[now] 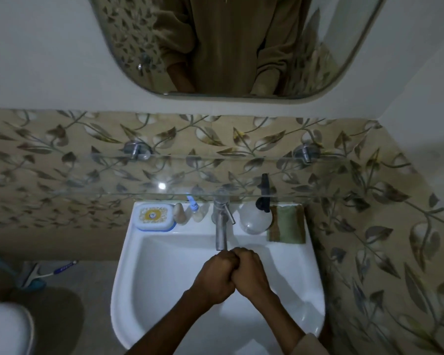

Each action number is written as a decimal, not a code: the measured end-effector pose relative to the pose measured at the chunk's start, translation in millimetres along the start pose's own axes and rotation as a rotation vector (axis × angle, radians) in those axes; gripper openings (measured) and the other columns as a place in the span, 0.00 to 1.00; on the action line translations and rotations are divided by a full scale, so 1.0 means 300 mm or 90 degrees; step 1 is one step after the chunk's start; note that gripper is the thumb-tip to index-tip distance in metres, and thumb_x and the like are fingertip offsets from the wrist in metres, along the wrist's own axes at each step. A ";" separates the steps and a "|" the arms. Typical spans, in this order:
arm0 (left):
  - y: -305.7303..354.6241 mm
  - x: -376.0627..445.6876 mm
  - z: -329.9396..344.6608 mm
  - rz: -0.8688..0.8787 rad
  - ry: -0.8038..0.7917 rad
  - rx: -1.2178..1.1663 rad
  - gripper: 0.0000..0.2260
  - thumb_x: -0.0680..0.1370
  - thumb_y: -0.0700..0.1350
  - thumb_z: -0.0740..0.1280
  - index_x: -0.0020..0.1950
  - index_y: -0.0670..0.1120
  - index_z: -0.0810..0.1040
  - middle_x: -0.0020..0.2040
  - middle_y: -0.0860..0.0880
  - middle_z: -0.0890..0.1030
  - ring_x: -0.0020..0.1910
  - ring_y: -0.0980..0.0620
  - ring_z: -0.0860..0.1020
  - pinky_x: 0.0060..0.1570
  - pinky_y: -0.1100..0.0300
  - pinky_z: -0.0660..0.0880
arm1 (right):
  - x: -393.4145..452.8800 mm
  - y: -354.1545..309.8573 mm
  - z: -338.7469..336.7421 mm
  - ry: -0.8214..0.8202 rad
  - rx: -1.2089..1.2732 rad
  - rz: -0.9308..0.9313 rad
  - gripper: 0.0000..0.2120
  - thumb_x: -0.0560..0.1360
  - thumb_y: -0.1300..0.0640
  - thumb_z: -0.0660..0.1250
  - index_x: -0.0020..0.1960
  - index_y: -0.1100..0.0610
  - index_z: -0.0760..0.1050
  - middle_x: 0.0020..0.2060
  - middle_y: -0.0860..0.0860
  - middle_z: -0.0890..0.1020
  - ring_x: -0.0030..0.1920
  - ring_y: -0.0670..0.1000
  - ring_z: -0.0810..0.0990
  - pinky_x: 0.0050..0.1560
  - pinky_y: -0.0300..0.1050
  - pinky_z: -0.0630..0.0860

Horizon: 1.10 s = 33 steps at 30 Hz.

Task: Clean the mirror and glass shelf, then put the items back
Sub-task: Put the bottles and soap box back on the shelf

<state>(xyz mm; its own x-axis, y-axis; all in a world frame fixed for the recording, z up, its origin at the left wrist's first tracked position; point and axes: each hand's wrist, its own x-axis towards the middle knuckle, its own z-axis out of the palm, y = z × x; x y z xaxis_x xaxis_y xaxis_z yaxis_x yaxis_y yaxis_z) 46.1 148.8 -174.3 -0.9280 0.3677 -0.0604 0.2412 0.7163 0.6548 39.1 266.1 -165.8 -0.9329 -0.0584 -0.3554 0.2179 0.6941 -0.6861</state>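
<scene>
The mirror [231, 47] hangs on the wall above a bare glass shelf [113, 175]. On the white sink's [144, 290] back ledge stand a soap box [154, 216], a small beige bottle [178, 213], a blue-capped tube [194, 208], a clear spray bottle [255, 219] with a black nozzle, and a folded green cloth [287, 224]. My left hand [215, 278] and my right hand [251, 272] are both fisted and pressed together over the basin, just below the tap [222, 226]. Neither hand shows anything held.
Patterned leaf tiles cover the wall behind and to the right. A toilet lid [5, 329] sits at lower left, with a brush [64, 266] and a blue item on the floor beside it.
</scene>
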 end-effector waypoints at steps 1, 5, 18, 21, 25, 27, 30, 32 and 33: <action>-0.012 -0.013 -0.011 -0.017 0.012 -0.024 0.09 0.70 0.38 0.64 0.45 0.44 0.82 0.45 0.45 0.84 0.46 0.47 0.81 0.48 0.59 0.77 | 0.000 -0.018 0.008 -0.010 -0.010 0.005 0.09 0.73 0.62 0.62 0.49 0.59 0.79 0.46 0.52 0.84 0.47 0.51 0.83 0.48 0.51 0.82; -0.105 -0.077 -0.087 -0.108 0.110 -0.104 0.15 0.68 0.39 0.61 0.48 0.46 0.86 0.47 0.49 0.86 0.46 0.52 0.81 0.49 0.60 0.77 | 0.014 -0.097 0.042 -0.028 -0.116 0.061 0.04 0.75 0.56 0.65 0.45 0.57 0.74 0.45 0.54 0.83 0.43 0.54 0.82 0.39 0.44 0.75; -0.304 -0.008 -0.298 -0.191 0.334 -0.169 0.16 0.72 0.32 0.65 0.57 0.43 0.72 0.54 0.48 0.74 0.46 0.47 0.77 0.43 0.48 0.78 | 0.149 -0.374 0.166 0.116 0.017 -0.021 0.19 0.74 0.67 0.67 0.64 0.59 0.77 0.55 0.55 0.82 0.53 0.53 0.82 0.44 0.35 0.74; -0.335 0.034 -0.317 -0.212 0.328 -0.169 0.19 0.69 0.31 0.66 0.57 0.45 0.67 0.54 0.50 0.69 0.45 0.46 0.74 0.39 0.47 0.77 | 0.203 -0.394 0.176 0.135 0.032 -0.005 0.25 0.74 0.67 0.68 0.70 0.58 0.70 0.60 0.57 0.80 0.58 0.57 0.80 0.56 0.47 0.79; -0.368 0.077 -0.329 -0.240 0.314 -0.172 0.22 0.68 0.33 0.69 0.56 0.47 0.65 0.53 0.52 0.67 0.43 0.51 0.73 0.37 0.52 0.74 | 0.249 -0.422 0.180 0.167 0.055 -0.054 0.34 0.70 0.70 0.69 0.74 0.56 0.68 0.63 0.54 0.78 0.61 0.54 0.78 0.62 0.46 0.75; -0.386 0.096 -0.328 -0.241 0.304 -0.166 0.22 0.67 0.34 0.70 0.57 0.44 0.68 0.53 0.51 0.69 0.43 0.54 0.71 0.37 0.56 0.69 | 0.262 -0.436 0.189 0.170 0.066 -0.075 0.34 0.70 0.70 0.68 0.74 0.52 0.70 0.58 0.48 0.79 0.56 0.46 0.76 0.57 0.36 0.71; -0.401 0.122 -0.327 -0.227 0.277 -0.162 0.14 0.69 0.35 0.68 0.53 0.44 0.74 0.49 0.51 0.75 0.43 0.53 0.73 0.39 0.57 0.71 | 0.282 -0.452 0.200 0.146 0.046 -0.056 0.28 0.73 0.67 0.66 0.70 0.48 0.75 0.51 0.44 0.81 0.51 0.45 0.78 0.48 0.35 0.69; -0.401 0.131 -0.326 -0.218 0.256 -0.163 0.10 0.69 0.35 0.66 0.49 0.45 0.77 0.47 0.50 0.78 0.43 0.52 0.75 0.40 0.58 0.72 | 0.294 -0.453 0.203 0.131 -0.001 -0.032 0.21 0.73 0.64 0.65 0.64 0.50 0.80 0.49 0.51 0.85 0.50 0.53 0.83 0.43 0.41 0.72; -0.400 0.131 -0.326 -0.214 0.254 -0.166 0.09 0.69 0.35 0.65 0.47 0.46 0.77 0.45 0.50 0.78 0.42 0.52 0.75 0.39 0.60 0.70 | 0.299 -0.453 0.205 0.130 -0.017 -0.017 0.17 0.74 0.63 0.65 0.60 0.52 0.81 0.48 0.54 0.85 0.50 0.56 0.84 0.43 0.43 0.74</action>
<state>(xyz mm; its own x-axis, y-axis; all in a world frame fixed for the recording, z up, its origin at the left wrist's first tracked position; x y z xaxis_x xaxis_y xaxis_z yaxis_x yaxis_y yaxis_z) -47.2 19.1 -181.7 -0.9889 -0.1425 -0.0422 -0.1165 0.5672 0.8153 -56.4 122.4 -143.4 -0.9775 0.0673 -0.2000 0.1874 0.7129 -0.6757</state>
